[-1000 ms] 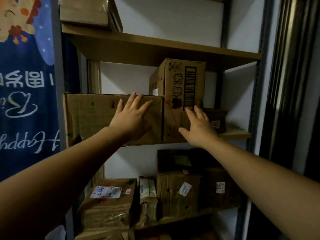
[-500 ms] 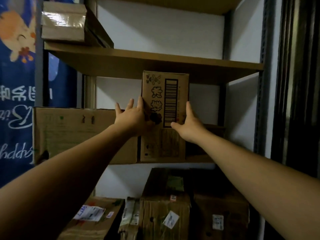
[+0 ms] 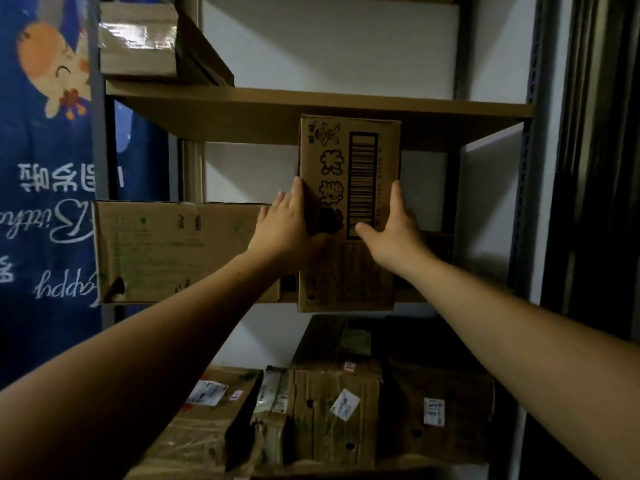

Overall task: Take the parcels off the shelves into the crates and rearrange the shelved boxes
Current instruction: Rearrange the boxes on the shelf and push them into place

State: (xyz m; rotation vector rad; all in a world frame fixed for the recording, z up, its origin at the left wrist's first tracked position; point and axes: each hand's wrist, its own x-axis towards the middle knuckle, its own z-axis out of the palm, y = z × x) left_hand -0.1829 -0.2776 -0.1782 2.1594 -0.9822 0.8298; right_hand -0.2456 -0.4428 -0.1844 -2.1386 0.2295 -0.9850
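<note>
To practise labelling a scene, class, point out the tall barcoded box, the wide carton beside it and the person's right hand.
tall barcoded box [image 3: 362,181]: head view, on its barcode.
wide carton [image 3: 166,251]: head view, front face centre.
right hand [image 3: 391,233]: head view, back of the hand.

The rack [image 3: 530,202] fills mid-frame. Its upper board [image 3: 311,105] bears a taped box [image 3: 138,39] at upper left. The middle board [image 3: 450,294] carries a wide box [image 3: 173,251] with a tall box [image 3: 349,161] just beside it. At the bottom of the frame, labelled boxes [image 3: 332,410] stand side by side.
</note>
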